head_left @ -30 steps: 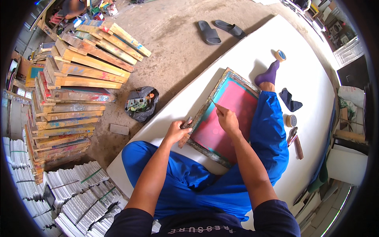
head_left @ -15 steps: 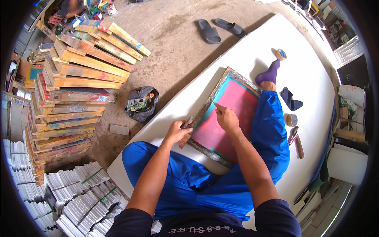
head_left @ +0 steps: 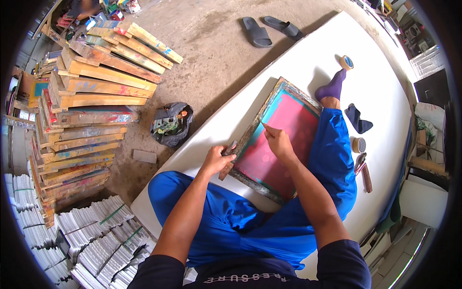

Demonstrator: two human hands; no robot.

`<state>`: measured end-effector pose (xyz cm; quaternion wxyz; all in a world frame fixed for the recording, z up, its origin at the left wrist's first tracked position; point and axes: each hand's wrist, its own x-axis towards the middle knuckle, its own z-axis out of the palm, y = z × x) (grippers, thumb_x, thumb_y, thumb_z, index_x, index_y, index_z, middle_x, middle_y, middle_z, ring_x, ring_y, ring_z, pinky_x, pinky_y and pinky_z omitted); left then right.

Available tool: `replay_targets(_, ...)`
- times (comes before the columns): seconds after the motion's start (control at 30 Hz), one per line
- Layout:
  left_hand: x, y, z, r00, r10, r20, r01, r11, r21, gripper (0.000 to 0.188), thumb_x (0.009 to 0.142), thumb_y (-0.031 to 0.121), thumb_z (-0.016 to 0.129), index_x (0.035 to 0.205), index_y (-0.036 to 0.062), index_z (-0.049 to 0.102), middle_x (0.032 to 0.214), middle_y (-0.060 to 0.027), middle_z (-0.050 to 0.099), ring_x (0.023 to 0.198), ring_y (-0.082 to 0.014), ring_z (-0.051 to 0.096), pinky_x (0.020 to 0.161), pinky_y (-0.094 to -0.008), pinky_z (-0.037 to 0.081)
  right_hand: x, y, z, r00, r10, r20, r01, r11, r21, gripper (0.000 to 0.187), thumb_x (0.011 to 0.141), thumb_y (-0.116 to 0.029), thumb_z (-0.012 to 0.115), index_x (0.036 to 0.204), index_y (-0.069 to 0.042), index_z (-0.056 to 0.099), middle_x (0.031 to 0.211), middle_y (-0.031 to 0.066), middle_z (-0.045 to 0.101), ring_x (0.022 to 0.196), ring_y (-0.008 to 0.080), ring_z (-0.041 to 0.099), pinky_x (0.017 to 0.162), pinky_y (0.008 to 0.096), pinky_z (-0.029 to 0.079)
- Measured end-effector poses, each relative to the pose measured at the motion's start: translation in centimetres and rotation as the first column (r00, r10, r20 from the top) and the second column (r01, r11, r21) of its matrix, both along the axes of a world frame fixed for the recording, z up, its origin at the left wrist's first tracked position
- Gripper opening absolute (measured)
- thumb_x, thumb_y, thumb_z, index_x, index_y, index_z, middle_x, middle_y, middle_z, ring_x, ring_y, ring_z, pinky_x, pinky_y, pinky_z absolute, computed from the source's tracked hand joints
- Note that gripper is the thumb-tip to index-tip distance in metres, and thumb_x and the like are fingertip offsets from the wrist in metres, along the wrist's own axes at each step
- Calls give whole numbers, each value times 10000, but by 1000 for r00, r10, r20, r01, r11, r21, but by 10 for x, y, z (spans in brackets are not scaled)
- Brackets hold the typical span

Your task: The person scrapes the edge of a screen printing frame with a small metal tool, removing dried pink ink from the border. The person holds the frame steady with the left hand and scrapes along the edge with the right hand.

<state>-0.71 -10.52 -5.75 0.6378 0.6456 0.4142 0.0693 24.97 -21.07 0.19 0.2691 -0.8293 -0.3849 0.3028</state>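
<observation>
A screen-printing frame (head_left: 294,137) with pink and teal mesh and a worn, stained wooden border lies tilted across the white board, beside my outstretched right leg. My left hand (head_left: 215,161) is closed round a tool (head_left: 231,147) with a greyish upper end, by the border's lower left side. What kind of tool it is, I cannot make out. Over the mesh is my right hand (head_left: 279,141), fingers closed and the index finger reaching toward the inner left edge of the border. Something thin seems to stick out at its fingertip, too small to name.
A hammer (head_left: 367,178), tape rolls (head_left: 358,145) and a dark sock (head_left: 357,119) lie right of my leg on the white board (head_left: 332,48). Stacked wooden frames (head_left: 96,98), a black bag of scraps (head_left: 172,124) and slippers (head_left: 257,32) are on the floor.
The whole view has shifted slightly. Against the frame, both hands stay in nearly the same places, with the right index finger still at the inner left edge.
</observation>
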Motion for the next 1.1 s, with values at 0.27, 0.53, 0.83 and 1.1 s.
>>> replay_targets(0.27,1,-3,1,988,99,120,-87,991,-100,392,857,128,824,1233,36,759,978,-59,782,859,-92,669,800,-303,539,0,-10,-4,940,161,301,-174,985,16,420,998,-226,619,1411,-159,654,787,289,684,726,468,689,673,489,549)
replay_targets(0.53,-5,-2,0,989,109,104,-96,988,-121,412,867,103,814,1257,-4,734,1066,-71,782,945,-93,679,870,-292,538,12,7,23,854,-190,-484,110,976,-190,412,1026,-242,589,1428,-169,647,809,216,737,762,333,748,700,457,560)
replay_targets(0.83,-3,1,3,1000,15,-3,-15,992,-124,450,878,84,799,1311,5,703,1121,-64,760,974,-110,678,893,-301,534,14,-10,-2,956,192,222,-200,980,16,374,1010,-255,606,1368,-182,686,1033,239,745,959,440,715,859,503,579)
replay_targets(1.1,-3,0,10,998,47,51,-41,993,-114,433,874,83,804,1290,2,714,1114,-64,765,978,-111,682,899,-304,540,29,4,15,902,-84,-423,9,984,-176,416,1019,-250,586,1425,-191,649,914,237,754,870,325,768,763,445,580)
